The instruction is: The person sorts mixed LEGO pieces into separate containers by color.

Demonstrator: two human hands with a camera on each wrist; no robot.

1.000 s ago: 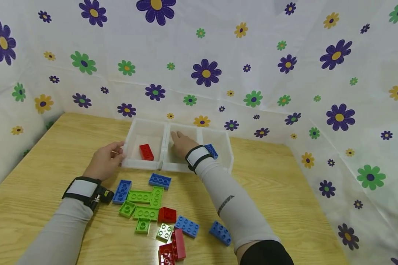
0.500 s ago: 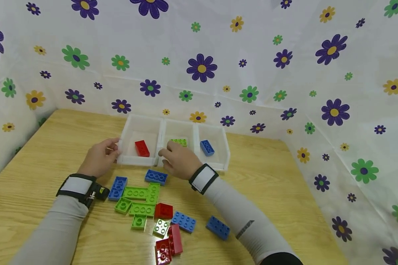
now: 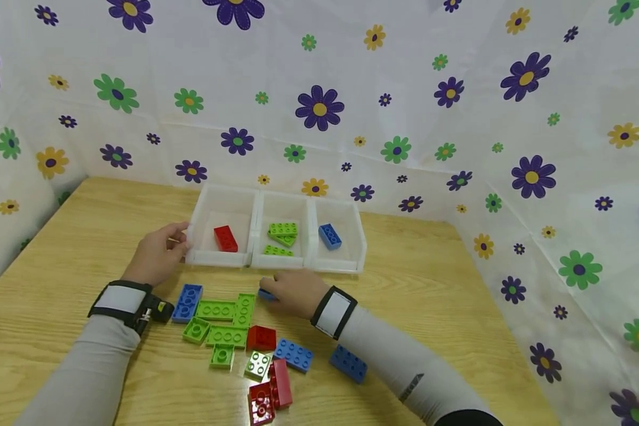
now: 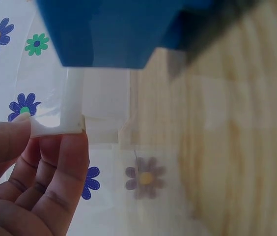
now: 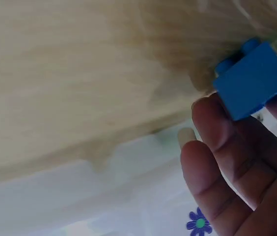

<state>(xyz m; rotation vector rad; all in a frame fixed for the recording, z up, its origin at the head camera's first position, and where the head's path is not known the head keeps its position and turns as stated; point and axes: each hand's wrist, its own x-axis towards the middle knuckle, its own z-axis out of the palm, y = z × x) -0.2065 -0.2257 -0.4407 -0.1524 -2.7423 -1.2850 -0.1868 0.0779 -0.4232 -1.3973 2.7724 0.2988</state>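
Observation:
My left hand (image 3: pixel 157 254) pinches the left wall of a white three-compartment tray (image 3: pixel 220 259); in the left wrist view, thumb and fingers (image 4: pixel 62 182) meet on its rim. In front of the middle compartment, my right hand (image 3: pixel 297 293) holds a blue toy brick (image 3: pixel 266 294), mostly hidden by the fingers in the head view. The right wrist view shows this brick's side and studs between the fingertips. Inside the tray lie a red brick (image 3: pixel 226 238) at left, several green bricks (image 3: pixel 282 234) in the middle and a blue brick (image 3: pixel 330 236) at right.
Green bricks (image 3: pixel 216 309) lie together on the wooden table (image 3: pixel 415 284), beside a blue brick (image 3: pixel 187 303) near my left wrist. Closer in are red bricks (image 3: pixel 281 383) and more blue bricks (image 3: pixel 348 363). A flowered cloth (image 3: pixel 383 118) hangs behind the tray.
My right hand has come out of the middle compartment toward me and taken hold of the blue brick in front of the tray. The green bricks inside now show. My left hand stays at the tray.

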